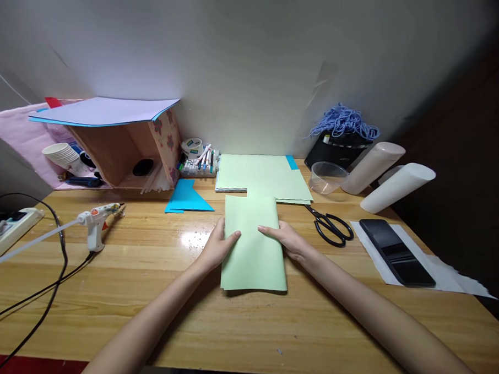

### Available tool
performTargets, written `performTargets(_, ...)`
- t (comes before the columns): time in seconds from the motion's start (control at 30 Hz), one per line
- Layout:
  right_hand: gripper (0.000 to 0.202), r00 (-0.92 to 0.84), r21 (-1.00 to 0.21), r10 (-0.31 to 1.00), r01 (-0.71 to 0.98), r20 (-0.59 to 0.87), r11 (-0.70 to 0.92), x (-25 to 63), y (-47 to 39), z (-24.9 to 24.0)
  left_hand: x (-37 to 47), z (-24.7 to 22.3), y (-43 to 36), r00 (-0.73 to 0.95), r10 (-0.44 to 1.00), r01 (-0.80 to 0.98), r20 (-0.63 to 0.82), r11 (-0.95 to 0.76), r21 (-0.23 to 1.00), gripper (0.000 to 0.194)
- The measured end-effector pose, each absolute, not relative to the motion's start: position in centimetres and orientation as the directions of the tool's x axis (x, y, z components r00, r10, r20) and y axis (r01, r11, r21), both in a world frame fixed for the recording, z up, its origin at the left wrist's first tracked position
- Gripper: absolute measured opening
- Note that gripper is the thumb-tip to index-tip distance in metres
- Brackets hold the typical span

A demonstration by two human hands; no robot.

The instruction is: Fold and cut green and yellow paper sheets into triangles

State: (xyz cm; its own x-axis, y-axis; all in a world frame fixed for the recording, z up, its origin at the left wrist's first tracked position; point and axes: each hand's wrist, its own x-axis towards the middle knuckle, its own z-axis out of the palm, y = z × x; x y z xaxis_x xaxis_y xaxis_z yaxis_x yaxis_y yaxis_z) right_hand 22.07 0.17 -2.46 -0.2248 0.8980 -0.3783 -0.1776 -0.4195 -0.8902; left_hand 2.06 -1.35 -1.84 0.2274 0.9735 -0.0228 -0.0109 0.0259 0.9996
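A folded sheet of pale green paper (255, 258) is held upright-lengthwise above the wooden table, its fold seemingly along the right side. My left hand (219, 244) grips its left edge, thumb on the front and fingers hidden behind. On the right edge, my right hand (288, 239) holds it the same way, thumb across the front. Behind the folded sheet lies a stack of green paper (261, 172). Black-handled scissors (332, 227) rest to the right of my right hand, and a blue paper piece (187, 198) lies beyond my left hand.
A white glue gun (96, 227) with black cables stands left, near a power strip (11, 233). Behind are an open box (124, 148) and markers (202, 162). To the right are a clear bowl (327, 178), white rolls (398, 187), blue yarn (343, 122) and a phone (397, 252).
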Motion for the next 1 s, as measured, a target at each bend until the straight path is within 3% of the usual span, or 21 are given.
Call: performTargets(1.0, 0.042, -0.196, -0.9, 0.91, -0.173, -0.366, -0.4, 22.04, 0.18, -2.91, 2.34, -1.88, -1.36, 0.237, 0.971, -0.073, -0.025, 0.043, 0.996, 0.04)
